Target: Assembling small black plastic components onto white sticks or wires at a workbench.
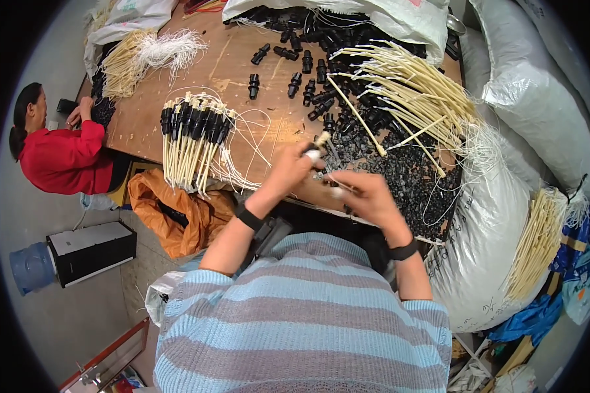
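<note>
My left hand (288, 169) is closed round a small black fitting (309, 149) with a cream tip sticking out, over the table's front edge. Just to its right, the fingers of my right hand (372, 195) are bent together; motion blur hides what they hold, if anything. A bundle of cream sticks with black fittings (196, 134) and white strings lies to the left. Beyond my hands, loose black fittings (307, 62) are scattered. Small black parts (410, 173) form a heap at the right, with long cream sticks (413, 85) lying across the pile.
Another stick bundle (128, 62) lies at the table's far left, near a co-worker in a red top (65, 154). Large white sacks (485, 242) crowd the right side. An orange sack (167, 209) hangs below the left edge of the wooden table (233, 52).
</note>
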`<control>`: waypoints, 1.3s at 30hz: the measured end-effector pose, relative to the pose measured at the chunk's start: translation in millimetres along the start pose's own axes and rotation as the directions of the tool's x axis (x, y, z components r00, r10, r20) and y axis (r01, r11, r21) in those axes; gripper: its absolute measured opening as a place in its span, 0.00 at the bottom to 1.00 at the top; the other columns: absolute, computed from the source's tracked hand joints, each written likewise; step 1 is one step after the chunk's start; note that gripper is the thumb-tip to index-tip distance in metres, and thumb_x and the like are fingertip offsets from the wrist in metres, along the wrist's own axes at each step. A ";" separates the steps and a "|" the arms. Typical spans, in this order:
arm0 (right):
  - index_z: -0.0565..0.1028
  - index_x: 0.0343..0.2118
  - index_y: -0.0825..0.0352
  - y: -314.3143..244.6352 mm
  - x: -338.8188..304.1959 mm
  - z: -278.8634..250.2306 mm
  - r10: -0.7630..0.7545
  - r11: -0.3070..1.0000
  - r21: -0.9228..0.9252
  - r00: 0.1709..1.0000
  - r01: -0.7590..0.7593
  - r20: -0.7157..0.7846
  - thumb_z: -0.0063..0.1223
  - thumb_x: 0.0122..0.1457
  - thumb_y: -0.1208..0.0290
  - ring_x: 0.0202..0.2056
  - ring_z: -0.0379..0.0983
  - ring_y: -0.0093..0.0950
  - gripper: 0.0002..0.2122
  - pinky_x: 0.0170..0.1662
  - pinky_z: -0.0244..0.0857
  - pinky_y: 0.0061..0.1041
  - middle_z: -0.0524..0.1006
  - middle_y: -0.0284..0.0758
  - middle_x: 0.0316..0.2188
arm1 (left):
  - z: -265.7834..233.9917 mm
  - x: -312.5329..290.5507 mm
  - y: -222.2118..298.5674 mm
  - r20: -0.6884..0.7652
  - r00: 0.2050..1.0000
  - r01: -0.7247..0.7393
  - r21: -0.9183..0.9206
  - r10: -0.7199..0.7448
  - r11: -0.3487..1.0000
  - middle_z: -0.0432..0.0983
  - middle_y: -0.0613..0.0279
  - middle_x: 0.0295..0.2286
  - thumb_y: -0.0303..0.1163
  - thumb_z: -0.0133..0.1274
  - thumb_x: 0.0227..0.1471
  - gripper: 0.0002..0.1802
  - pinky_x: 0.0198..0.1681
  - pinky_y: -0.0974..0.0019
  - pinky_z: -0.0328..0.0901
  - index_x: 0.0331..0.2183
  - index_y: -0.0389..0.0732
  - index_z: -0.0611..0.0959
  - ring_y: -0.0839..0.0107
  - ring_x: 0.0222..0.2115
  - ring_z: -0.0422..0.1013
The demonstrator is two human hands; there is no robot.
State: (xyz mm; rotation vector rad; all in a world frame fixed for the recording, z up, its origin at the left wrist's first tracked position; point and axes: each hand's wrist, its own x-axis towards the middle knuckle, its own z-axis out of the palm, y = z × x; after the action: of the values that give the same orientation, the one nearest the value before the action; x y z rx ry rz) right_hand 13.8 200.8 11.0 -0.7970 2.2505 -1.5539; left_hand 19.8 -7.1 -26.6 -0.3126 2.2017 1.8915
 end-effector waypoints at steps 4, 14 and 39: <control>0.75 0.38 0.60 11.3 -5.9 17.0 -0.042 0.844 -0.537 0.998 0.013 -0.042 0.60 0.50 0.69 0.21 0.74 0.37 0.11 0.24 0.66 0.33 0.74 0.38 0.19 | 8.3 0.6 4.0 0.001 1.000 -0.012 0.061 0.012 0.998 0.75 0.70 0.20 0.25 0.57 0.46 0.10 0.21 0.75 0.60 0.35 0.37 0.83 0.82 0.18 0.67; 0.76 0.33 0.59 21.4 -10.7 20.8 -0.142 0.912 -0.410 0.949 0.015 -0.281 0.57 0.52 0.68 0.17 0.73 0.35 0.06 0.19 0.63 0.33 0.74 0.36 0.16 | 9.5 -1.5 7.3 0.077 0.986 -0.158 0.128 0.149 0.979 0.72 0.72 0.22 0.20 0.53 0.43 0.14 0.25 0.76 0.61 0.37 0.34 0.81 0.82 0.22 0.66; 0.72 0.39 0.65 17.1 -12.2 24.8 -0.084 0.895 -0.446 0.983 0.003 -0.162 0.51 0.55 0.78 0.24 0.74 0.44 0.09 0.26 0.66 0.35 0.74 0.44 0.22 | 11.4 -14.8 20.8 0.386 0.897 -0.329 0.255 0.216 0.909 0.74 0.57 0.28 0.16 0.51 0.38 0.22 0.38 0.61 0.65 0.41 0.39 0.75 0.61 0.33 0.71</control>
State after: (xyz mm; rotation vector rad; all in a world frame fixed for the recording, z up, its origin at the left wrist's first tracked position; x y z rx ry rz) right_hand 31.9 193.6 -14.9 -0.8537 2.7933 -1.1736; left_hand 27.9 7.5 -4.3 0.3873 2.3299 1.5217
